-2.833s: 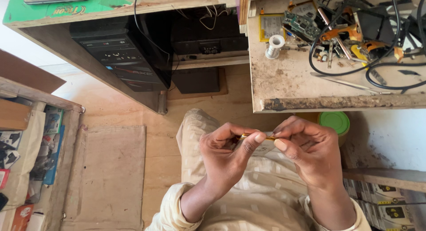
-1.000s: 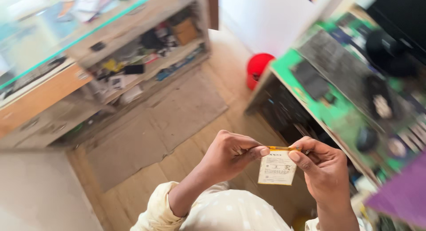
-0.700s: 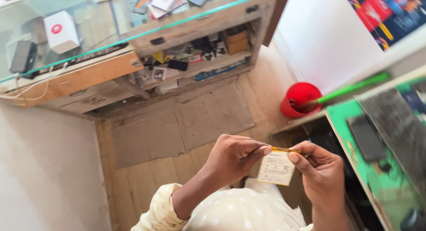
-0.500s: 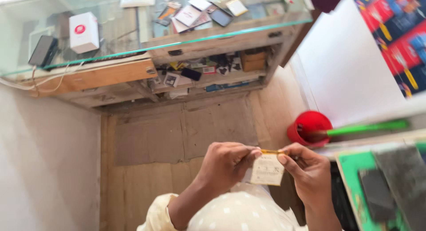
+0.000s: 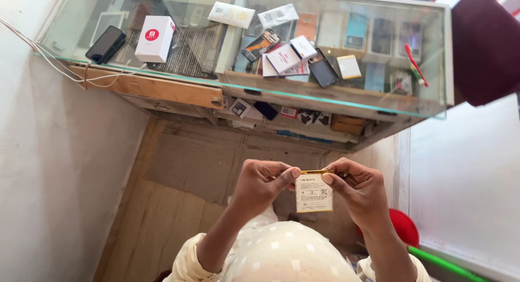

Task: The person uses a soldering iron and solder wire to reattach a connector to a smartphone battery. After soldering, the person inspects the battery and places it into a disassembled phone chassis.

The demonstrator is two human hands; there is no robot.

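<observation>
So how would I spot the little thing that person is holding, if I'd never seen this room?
Start at the long glass display counter across the top, then drop to the two hands raised below it. Pinched between the left hand and the right hand hangs a flat, pale rectangular phone battery with small dark print and a thin gold strip on its top edge. Every other gadget lies on or inside the counter; only this one is held in the air.

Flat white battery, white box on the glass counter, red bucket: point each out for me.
flat white battery (image 5: 313, 194), head view, middle of its labelled face.
white box (image 5: 155, 39), head view, centre of its top side.
red bucket (image 5: 403, 228), head view, visible red rim right of the right forearm.
</observation>
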